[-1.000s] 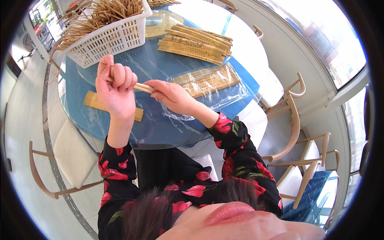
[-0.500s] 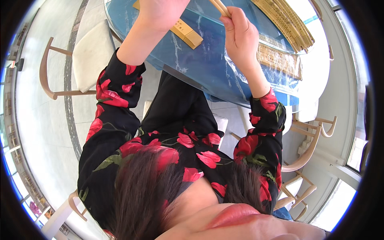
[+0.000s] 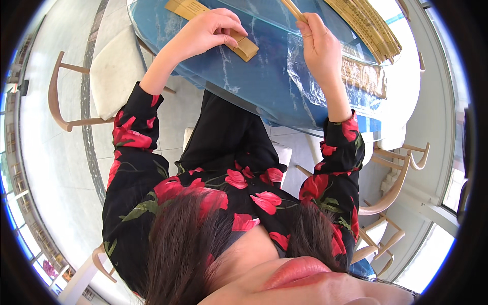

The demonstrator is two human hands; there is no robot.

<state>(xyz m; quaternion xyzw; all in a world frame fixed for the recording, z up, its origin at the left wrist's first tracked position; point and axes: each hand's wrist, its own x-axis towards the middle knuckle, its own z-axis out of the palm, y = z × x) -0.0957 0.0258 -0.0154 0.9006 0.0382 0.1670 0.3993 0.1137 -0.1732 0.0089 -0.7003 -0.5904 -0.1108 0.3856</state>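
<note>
My right hand (image 3: 324,51) is closed around the lower ends of a pair of wooden chopsticks (image 3: 294,9), whose far ends run out of the top of the picture. A flat brown paper chopstick sleeve (image 3: 247,50) lies slantwise on the blue-covered table. My left hand (image 3: 216,31) is over it, with thumb and fingertips closed across the sleeve near its closer end. To the right, a row of several brown paper sleeves (image 3: 368,25) lies fanned out, and a clear plastic wrapper (image 3: 310,76) spreads over the table beside my right hand.
The round table has a blue cover (image 3: 254,86) under a clear top. More brown packs (image 3: 363,76) lie under clear plastic near the right edge. A wooden chair with a pale seat (image 3: 118,71) stands at left; further chairs (image 3: 396,193) stand at right.
My left hand has come down from the top of the view onto the paper sleeve. The right hand, still holding the chopsticks, has shifted slightly right and down.
</note>
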